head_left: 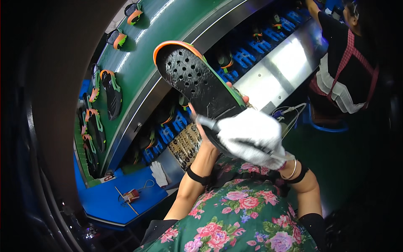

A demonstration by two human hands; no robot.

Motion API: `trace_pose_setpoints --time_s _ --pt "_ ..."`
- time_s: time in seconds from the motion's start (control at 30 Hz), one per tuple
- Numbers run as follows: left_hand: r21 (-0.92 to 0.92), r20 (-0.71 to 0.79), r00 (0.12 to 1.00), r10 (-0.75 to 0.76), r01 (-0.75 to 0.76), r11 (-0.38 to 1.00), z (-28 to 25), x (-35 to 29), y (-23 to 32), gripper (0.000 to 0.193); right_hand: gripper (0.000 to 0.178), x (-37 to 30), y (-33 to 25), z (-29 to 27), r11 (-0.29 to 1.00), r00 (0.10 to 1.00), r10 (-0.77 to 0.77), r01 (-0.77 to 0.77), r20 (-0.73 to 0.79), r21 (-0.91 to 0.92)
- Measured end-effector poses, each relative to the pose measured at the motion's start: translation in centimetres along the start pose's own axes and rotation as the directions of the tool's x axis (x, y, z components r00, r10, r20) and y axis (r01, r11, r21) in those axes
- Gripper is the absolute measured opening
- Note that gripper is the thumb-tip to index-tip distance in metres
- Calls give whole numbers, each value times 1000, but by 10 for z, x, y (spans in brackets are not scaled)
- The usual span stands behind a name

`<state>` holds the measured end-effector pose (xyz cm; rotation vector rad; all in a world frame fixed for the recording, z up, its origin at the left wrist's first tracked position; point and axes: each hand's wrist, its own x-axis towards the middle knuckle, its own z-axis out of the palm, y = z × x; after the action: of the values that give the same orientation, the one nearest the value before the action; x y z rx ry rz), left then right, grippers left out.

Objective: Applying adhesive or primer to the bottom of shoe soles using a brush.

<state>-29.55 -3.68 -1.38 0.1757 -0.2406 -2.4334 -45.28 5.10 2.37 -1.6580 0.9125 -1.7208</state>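
Observation:
A black shoe sole (184, 73) with round holes at its far end and an orange and green rim is tilted up in front of me, inner side showing. My left hand (202, 132), bare, grips it from beneath, with fingertips showing at its right edge. Over the sole's near end is my right hand (252, 133) in a white glove, closed and slightly blurred. From it sticks out a slim tool (206, 122) with a grey end, whose kind I cannot make out. The glove hides the heel part of the sole.
A green conveyor belt (168, 25) carries several soles and shoe parts, such as a black sole (111, 94). Blue racks (247, 56) stand under it. A blue table (100, 201) holds a white glove (158, 173) and a small brown block (133, 195). A co-worker (342, 63) sits at the right.

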Motion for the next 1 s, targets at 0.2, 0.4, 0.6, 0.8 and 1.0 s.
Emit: trace_pose_setpoints --time_s 0.2,0.4,0.6,0.8,1.0 --pt "-3 119 991 -69 70 998 -14 17 11 109 31 -10 21 19 900 973 -231 216 6 -378" --pt "-14 -34 999 38 -38 999 -10 28 24 108 23 17 26 -5 982 995 -44 27 -89 -187" --pt "-80 23 998 50 -48 996 -12 43 40 114 30 27 24 -1 996 994 -51 58 94 -73" --pt "-41 224 974 36 -28 999 -9 63 39 113 30 26 35 -8 963 994 -95 106 56 -247" --pt "45 89 990 111 -115 992 -11 52 44 118 22 27 25 -18 996 996 93 -93 9 13"
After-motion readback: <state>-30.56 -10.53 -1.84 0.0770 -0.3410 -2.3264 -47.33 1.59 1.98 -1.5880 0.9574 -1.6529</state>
